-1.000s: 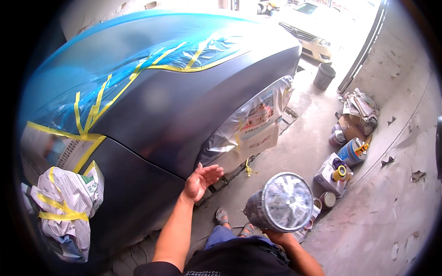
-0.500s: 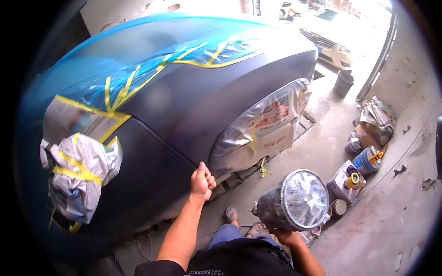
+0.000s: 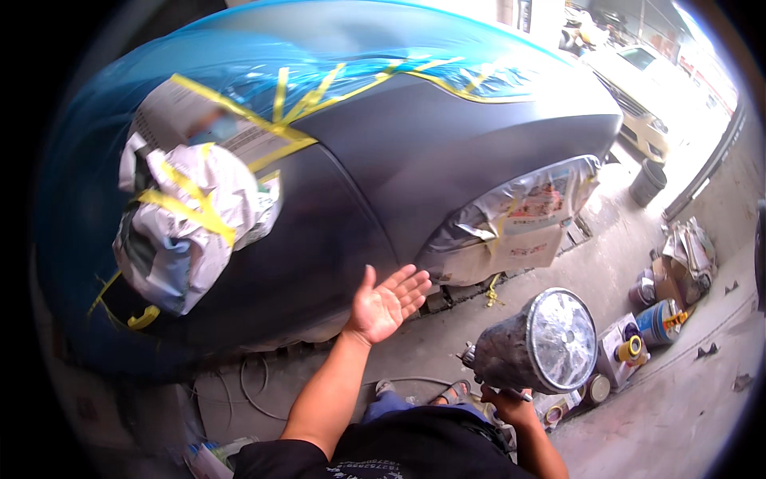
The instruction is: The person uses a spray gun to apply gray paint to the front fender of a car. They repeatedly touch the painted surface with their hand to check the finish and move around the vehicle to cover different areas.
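My left hand [image 3: 388,306] is open with the palm turned up and the fingers stretched out, in front of the car's dark grey body panel [image 3: 359,188]. It holds nothing, and I cannot tell any contact with the panel. Low on the right, my right hand [image 3: 511,405] grips the handle of a paint spray gun [image 3: 523,343]. The gun's large cup is stained grey, and its round clear lid faces up toward me. The nozzle end points left toward the car. Most of the gun's handle is hidden beneath the cup.
Blue film [image 3: 239,76] edged with yellow tape covers the car's upper part. Paper wraps the mirror [image 3: 191,215] and masks the wheel [image 3: 511,231]. Cans and a box [image 3: 622,343] line the right wall. A grey bucket [image 3: 648,184] stands farther off; a hose [image 3: 259,399] lies on the floor.
My left hand has opened from a closed fist to a flat palm and turned over. The view has shifted, so the car sits farther right. The spray gun stays in my right hand.
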`<state>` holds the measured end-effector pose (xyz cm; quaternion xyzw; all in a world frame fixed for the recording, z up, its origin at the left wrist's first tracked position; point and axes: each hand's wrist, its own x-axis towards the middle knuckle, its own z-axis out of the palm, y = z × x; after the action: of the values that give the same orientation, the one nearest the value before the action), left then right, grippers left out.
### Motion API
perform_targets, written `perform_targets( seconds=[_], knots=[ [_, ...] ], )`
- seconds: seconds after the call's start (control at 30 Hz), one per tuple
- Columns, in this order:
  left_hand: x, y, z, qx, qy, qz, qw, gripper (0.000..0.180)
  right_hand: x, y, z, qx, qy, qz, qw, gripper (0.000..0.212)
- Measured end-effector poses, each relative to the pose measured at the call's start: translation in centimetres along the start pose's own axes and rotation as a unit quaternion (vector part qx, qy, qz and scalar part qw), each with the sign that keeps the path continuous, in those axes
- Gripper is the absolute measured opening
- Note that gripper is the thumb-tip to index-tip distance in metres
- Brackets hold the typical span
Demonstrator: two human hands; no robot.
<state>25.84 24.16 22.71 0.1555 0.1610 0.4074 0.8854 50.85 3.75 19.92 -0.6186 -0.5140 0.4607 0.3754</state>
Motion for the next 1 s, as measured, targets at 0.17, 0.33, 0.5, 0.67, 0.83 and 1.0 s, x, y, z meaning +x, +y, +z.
perform_targets(
  seconds=[0.17,0.33,0.5,0.67,0.83,1.0],
  knots=[
    [-3.1,1.2,-4.7,0.165,0.085,0.045,0.982,0.035,-0.1,-1.6,4.3,0.042,-0.004,-0.039,0.998,0.012],
    [-8.1,3.4,-9.2,0.23,0.15,0.085,0.958,0.037,-0.3,-0.8,10.1,-0.112,0.015,-0.12,0.986,0.015],
    [-13.4,6.0,-10.9,0.319,0.166,0.083,0.929,0.031,-0.6,-0.9,16.3,-0.123,-0.004,-0.123,0.985,0.015],
    [-17.9,5.9,-9.0,0.413,0.119,0.072,0.9,0.019,-0.1,-5.9,20.7,-0.058,0.027,-0.112,0.992,0.012],
    [-20.7,3.7,-7.1,0.454,0.062,0.063,0.887,0.021,-0.6,-9.8,21.9,0.012,0.046,-0.087,0.995,0.009],
    [-21.9,2.4,-6.0,0.439,0.046,0.072,0.895,0.021,-2.0,-11.4,21.6,0.108,0.067,-0.02,0.992,0.015]
  ],
)
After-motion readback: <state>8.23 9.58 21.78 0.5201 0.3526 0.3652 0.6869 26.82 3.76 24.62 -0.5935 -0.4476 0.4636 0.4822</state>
